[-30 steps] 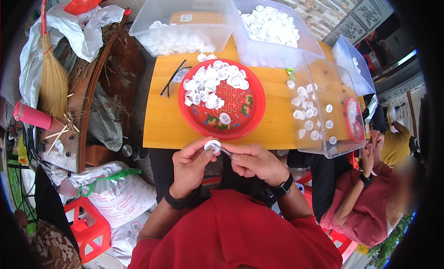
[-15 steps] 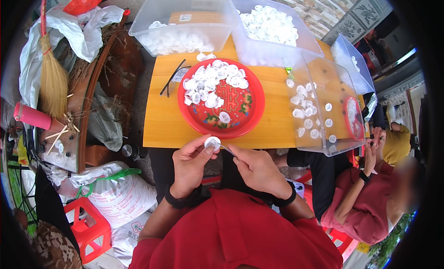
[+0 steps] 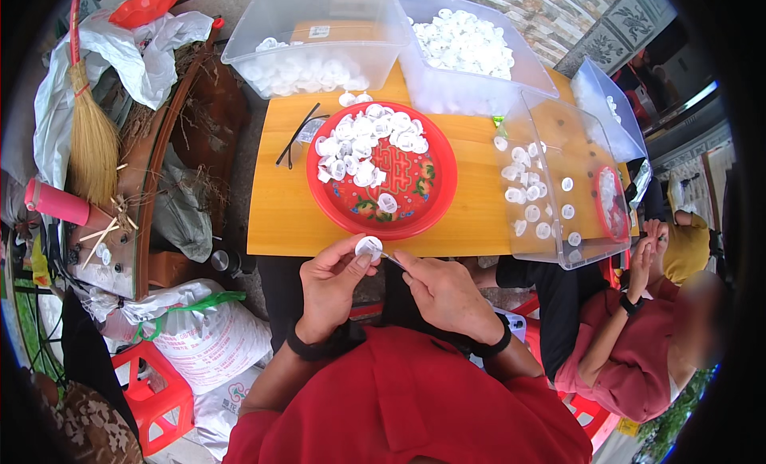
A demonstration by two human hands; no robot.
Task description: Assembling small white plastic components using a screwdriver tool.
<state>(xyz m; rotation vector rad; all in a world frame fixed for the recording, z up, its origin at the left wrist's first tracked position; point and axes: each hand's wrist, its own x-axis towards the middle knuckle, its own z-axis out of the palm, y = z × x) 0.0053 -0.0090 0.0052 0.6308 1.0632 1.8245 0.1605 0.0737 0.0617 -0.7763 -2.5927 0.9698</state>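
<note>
Between the thumb and fingers of my left hand [image 3: 337, 274] is a small round white plastic piece [image 3: 368, 246]. My right hand [image 3: 447, 290] pinches a thin metal tool [image 3: 392, 260], its tip against the right edge of that piece; most of the tool is hidden in my fingers, so its kind does not show. Both hands are just off the table's front edge. Beyond them stands a round red tray [image 3: 319, 194] with a pile of similar white pieces [image 3: 363, 141] on its far side. One loose piece [image 3: 388, 203] lies nearer me.
Two clear plastic bins [image 3: 239, 65] [image 3: 535, 85] of white pieces line the back of the wooden table [image 3: 279, 217]. Eyeglasses [image 3: 299, 133] lie left of the tray. A clear bin [image 3: 523, 232] stands at right, near a co-worker [image 3: 614, 344]. A tied sack [image 3: 207, 336] sits at left.
Hardly anything differs. The white piece and the tool have shifted very slightly, with the tool's tip still at the piece's edge. The tray and bins have stayed put.
</note>
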